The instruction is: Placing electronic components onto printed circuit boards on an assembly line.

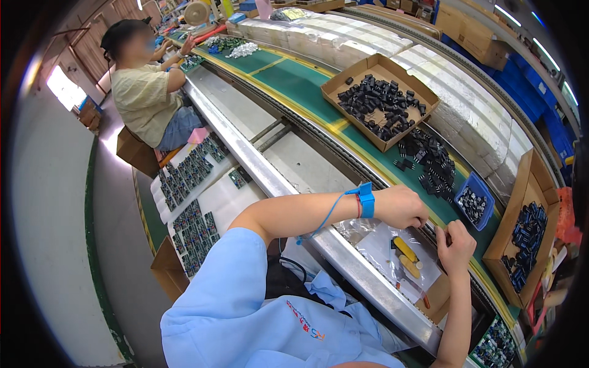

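My left hand (pixel 400 207) reaches across the metal rail, its fingers curled down over the edge of the line. A blue wrist strap (pixel 366 200) with a cord is round that wrist. Just to the right, my right hand (pixel 457 246) has its thumb and fingers closed together, close to the left fingertips. What either hand holds, if anything, is too small or hidden to make out. Below the hands lies a clear plastic bag (pixel 374 248) beside yellow-handled tools (pixel 405 248). Past them on the green belt is a pile of black pronged parts (pixel 429 162).
A cardboard tray (pixel 384 146) of black cylindrical parts, a blue bin (pixel 488 216) of small metal parts and another cardboard box (pixel 494 250) of dark capacitors stand beyond. Circuit boards (pixel 190 168) lie on white foam at left. A co-worker (pixel 141 92) sits farther up the line.
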Demonstrator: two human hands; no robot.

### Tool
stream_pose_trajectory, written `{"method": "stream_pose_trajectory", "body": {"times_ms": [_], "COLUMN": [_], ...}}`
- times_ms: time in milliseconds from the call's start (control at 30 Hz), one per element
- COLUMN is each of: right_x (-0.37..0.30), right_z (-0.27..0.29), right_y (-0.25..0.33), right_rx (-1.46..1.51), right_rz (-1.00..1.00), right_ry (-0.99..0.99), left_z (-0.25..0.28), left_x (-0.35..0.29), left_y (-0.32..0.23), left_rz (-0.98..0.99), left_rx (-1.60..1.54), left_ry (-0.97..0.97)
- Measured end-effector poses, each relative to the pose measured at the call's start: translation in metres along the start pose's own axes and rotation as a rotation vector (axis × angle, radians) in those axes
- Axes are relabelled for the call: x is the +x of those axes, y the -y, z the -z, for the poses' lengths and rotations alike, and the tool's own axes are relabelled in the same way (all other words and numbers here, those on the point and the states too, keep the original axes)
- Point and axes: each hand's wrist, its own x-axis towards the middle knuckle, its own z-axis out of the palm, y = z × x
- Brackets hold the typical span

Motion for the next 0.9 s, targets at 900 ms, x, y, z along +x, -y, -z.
{"method": "stream_pose_trajectory", "body": {"times_ms": [900], "right_x": [-0.0019], "right_z": [-0.0006], "right_y": [0.0008], "right_rx": [-0.014], "right_rz": [-0.002], "right_ry": [-0.003], "left_z": [-0.0075], "left_x": [0.0012], "left_y": [0.0066], "left_rz": [-0.037], "left_rx": [0.005], "left_ry": [-0.033]}}
